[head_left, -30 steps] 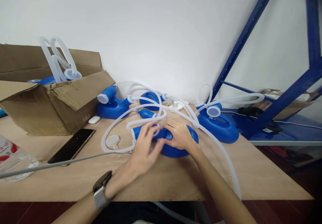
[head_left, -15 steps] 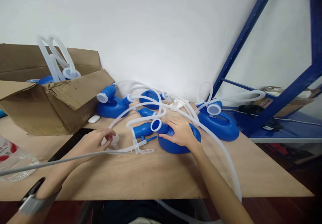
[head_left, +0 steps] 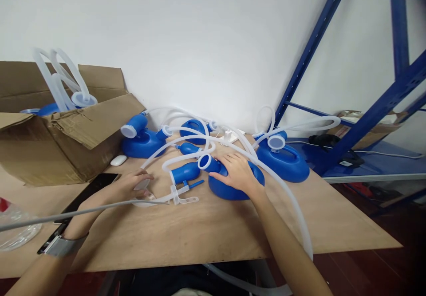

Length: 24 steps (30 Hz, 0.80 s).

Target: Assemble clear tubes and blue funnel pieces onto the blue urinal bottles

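Observation:
My right hand (head_left: 237, 171) rests on a blue plastic container (head_left: 233, 185) in the middle of the wooden table (head_left: 213, 229), its fingers wrapped over the container's open white-rimmed neck (head_left: 205, 162). My left hand (head_left: 131, 186) pinches a round translucent cap (head_left: 142, 185) at the end of a white tube (head_left: 156, 200). A small blue bulb piece (head_left: 184, 172) with a white clip lies between the two hands. A watch sits on my left wrist.
Three more blue containers (head_left: 284, 158) with looping white tubes lie along the wall. An open cardboard box (head_left: 60, 132) holding more stands at left. A black phone (head_left: 84, 194), a white mouse-like object (head_left: 118, 159), a grey cable and a plastic bag are near it. Blue shelving (head_left: 362, 123) rises at right.
My left hand left the blue container's neck, moved left and took hold of the round translucent cap. The right hand stayed on the container. The view shifted slightly.

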Available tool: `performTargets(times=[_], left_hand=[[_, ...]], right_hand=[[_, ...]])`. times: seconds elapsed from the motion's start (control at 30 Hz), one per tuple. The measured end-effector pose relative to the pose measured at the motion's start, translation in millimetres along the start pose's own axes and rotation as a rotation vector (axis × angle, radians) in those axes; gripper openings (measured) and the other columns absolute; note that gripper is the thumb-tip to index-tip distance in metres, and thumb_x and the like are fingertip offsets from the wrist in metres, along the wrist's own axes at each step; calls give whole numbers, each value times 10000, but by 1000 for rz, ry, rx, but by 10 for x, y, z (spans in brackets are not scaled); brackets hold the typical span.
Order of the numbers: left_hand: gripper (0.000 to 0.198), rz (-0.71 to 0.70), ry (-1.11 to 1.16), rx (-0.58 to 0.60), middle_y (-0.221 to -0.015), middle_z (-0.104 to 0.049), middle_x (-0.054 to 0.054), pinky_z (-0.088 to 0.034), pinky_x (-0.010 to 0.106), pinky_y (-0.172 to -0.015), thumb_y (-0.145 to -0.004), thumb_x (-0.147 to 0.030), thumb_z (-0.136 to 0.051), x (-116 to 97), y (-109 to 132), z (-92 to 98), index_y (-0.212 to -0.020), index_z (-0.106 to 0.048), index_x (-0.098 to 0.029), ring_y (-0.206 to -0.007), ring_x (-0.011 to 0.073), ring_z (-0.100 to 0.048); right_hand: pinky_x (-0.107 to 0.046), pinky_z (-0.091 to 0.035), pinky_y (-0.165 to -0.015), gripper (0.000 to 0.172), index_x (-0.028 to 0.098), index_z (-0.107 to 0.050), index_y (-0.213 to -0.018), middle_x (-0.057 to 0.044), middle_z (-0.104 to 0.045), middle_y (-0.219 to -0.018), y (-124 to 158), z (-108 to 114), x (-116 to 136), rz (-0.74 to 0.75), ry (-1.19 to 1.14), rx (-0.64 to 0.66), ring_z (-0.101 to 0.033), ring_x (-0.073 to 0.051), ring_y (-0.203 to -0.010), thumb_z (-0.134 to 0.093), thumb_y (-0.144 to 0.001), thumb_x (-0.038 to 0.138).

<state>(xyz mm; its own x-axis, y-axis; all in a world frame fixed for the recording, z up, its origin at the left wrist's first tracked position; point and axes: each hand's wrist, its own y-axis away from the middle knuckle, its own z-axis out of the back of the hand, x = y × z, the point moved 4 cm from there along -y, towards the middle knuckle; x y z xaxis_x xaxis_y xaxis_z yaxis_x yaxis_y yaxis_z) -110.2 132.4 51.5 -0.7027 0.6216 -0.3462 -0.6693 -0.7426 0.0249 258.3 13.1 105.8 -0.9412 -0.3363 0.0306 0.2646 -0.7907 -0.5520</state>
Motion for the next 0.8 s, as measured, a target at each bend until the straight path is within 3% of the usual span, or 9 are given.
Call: performTargets(times=[0.13, 0.2, 0.27, 0.33, 0.43, 0.5, 0.57, 0.8], left_hand=[[606, -11, 76, -157, -1350, -647, 151, -559, 400, -948, -864, -640, -618, -76, 21, 110, -1296, -705, -223, -1113, 318, -670], [609, -20, 136, -210, -1363, -634, 132, -567, 361, -915, -874, -658, -635, -206, 28, 166, -1311, -694, -237, -1150, 305, -653], [593, -23, 200, -220, -1316, -669, 107, -565, 352, -916, -888, -672, -629, -375, 9, 199, -1298, -701, -250, -1152, 299, -658], [602, -14, 278, -184, -1299, -690, 96, -564, 358, -928, -907, -682, -606, -537, -49, 192, -1323, -688, -254, -1110, 283, -686], [611, -42, 301, -159, -1293, -701, 100, -559, 387, -961, -888, -716, -610, -704, -188, 142, -1252, -721, -238, -1102, 288, -695], [609, -59, 262, -218, -1283, -703, 107, -545, 415, -1000, -882, -724, -609, -732, -277, 103, -1208, -738, -226, -1134, 301, -682], [619, -53, 248, -291, -1284, -697, 119, -546, 430, -1012, -883, -723, -605, -706, -338, 46, -1204, -736, -211, -1156, 310, -672], [650, 14, 485, -350, -1361, -658, 142, -599, 420, -921, -868, -704, -633, -629, -379, -208, -1258, -686, -187, -1105, 298, -687]], right_hand=[[-554, -460, -1081, 439, 219, -674, -1356, -154, -728, -1257, 98, 42, 134, 150, -36, -102, -647, -344, -1213, -620, -994, 459], [-494, -533, -975, 314, 256, -725, -1263, -126, -761, -1111, 151, -54, 356, 246, -113, -44, -697, -300, -1085, -558, -1024, 374], [-435, -570, -930, 339, 246, -711, -1281, -98, -766, -996, 176, -214, 640, 363, -159, 64, -725, -249, -974, -473, -1040, 243], [-469, -549, -1018, 398, 187, -659, -1356, -152, -733, -1228, 138, -369, 843, 366, -133, 107, -678, -300, -1197, -480, -1001, 157], [-502, -464, -1156, 603, 157, -511, -1515, -197, -472, -1597, 1, -564, 903, 212, -94, 174, -393, -353, -1527, -569, -920, 78], [-544, -445, -1165, 745, 151, -408, -1590, -233, -336, -1670, -80, -665, 847, 124, -83, 245, -280, -403, -1574, -686, -899, 146], [-601, -441, -1143, 870, 143, -361, -1616, -277, -304, -1666, -128, -742, 786, 79, -78, 297, -289, -458, -1554, -789, -870, 274], [-619, -436, -1102, 868, 183, -421, -1600, -235, -563, -1441, -132, -878, 730, 16, -118, 204, -545, -422, -1312, -776, -873, 497]])
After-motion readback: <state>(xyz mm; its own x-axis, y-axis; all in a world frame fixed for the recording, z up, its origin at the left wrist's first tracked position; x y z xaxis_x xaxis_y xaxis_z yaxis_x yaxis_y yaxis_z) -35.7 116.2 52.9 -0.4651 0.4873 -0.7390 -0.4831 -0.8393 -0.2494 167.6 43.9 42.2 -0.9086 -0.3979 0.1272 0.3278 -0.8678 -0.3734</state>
